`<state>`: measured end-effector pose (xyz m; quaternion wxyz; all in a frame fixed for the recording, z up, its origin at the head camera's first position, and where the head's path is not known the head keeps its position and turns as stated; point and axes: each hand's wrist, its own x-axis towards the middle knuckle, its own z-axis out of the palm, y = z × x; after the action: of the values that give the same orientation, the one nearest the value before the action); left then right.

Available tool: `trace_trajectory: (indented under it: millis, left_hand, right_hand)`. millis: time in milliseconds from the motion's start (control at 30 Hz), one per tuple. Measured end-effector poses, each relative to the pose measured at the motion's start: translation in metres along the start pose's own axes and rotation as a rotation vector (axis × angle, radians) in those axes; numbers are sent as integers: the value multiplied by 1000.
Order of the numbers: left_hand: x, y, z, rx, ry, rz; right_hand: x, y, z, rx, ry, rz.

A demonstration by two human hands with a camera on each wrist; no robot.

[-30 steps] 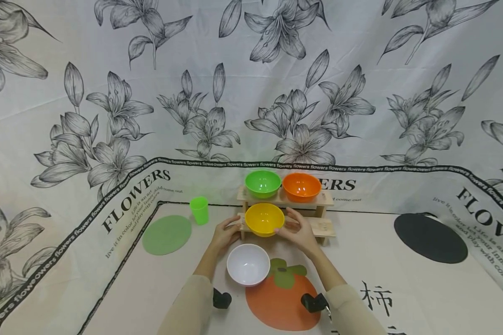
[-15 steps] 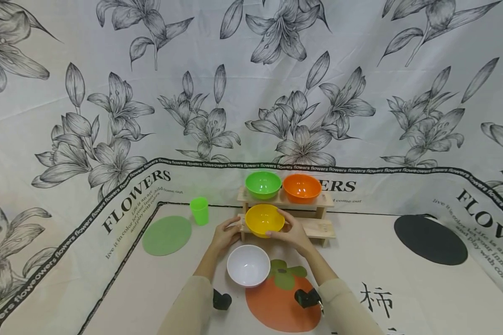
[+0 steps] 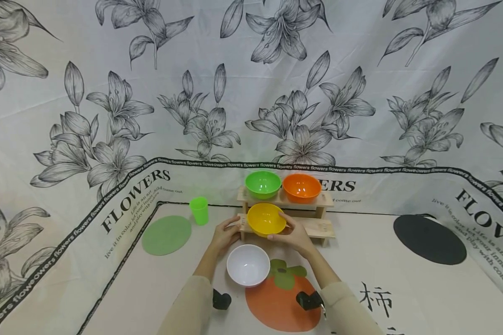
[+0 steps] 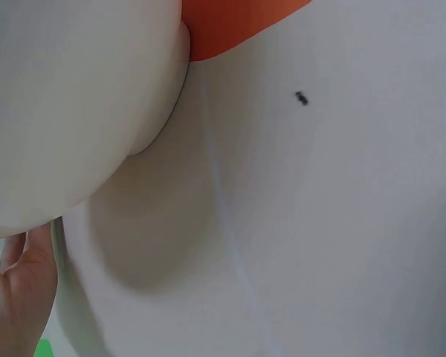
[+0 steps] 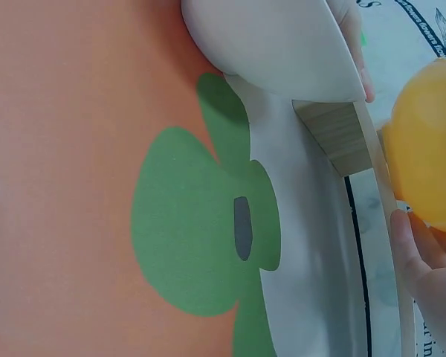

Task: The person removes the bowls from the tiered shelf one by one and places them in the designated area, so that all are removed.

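A yellow bowl [image 3: 265,223] sits toward the left of the lower shelf of a two-step wooden rack [image 3: 318,228]. My right hand [image 3: 295,236] holds it from the right, thumb low on its front and fingers at the rim. In the right wrist view, the thumb and fingers of that hand [image 5: 435,271] are at the yellow bowl [image 5: 435,149]. My left hand [image 3: 225,235] grips the left end of the lower shelf. Just in front of the rack stands a white bowl [image 3: 248,265], which covers part of the left hand [image 4: 18,290] in the left wrist view.
On the upper shelf, a green bowl [image 3: 262,185] stands beside an orange bowl [image 3: 302,188]. A green cup [image 3: 199,211] is at the back left, near a flat green disc [image 3: 166,235]. A black disc [image 3: 430,238] lies far right. Patterned cloth [image 3: 209,116] hangs behind.
My right hand has moved in from the bowl's right side and taken hold of its rim and front. The yellow bowl has shifted slightly right. My left hand stays in place.
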<state>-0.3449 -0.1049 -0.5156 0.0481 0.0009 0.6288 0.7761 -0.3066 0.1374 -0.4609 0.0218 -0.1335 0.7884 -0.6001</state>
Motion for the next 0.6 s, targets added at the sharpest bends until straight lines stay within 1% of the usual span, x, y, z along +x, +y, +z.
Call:
trace_trajectory:
  millis: [167,233,367,433,600]
  left_hand:
    - [-1,1,1,17,-4,-2]
    - [-2,0,0,19,-5,1]
    - [-1,-2,-1,23,-5,14]
    - [-1,-2,-1,22,-5,14]
    - [-1,-2,0,8,-4,8]
  right_hand:
    - [-6,3,-2,32,14,-9]
    - [-11,0,-3,40,15,-3]
    - [-20,0,-7,33,32,3]
    - [-23,4,-10,33,39,-9]
    - [-36,1,-15,37,40,-35]
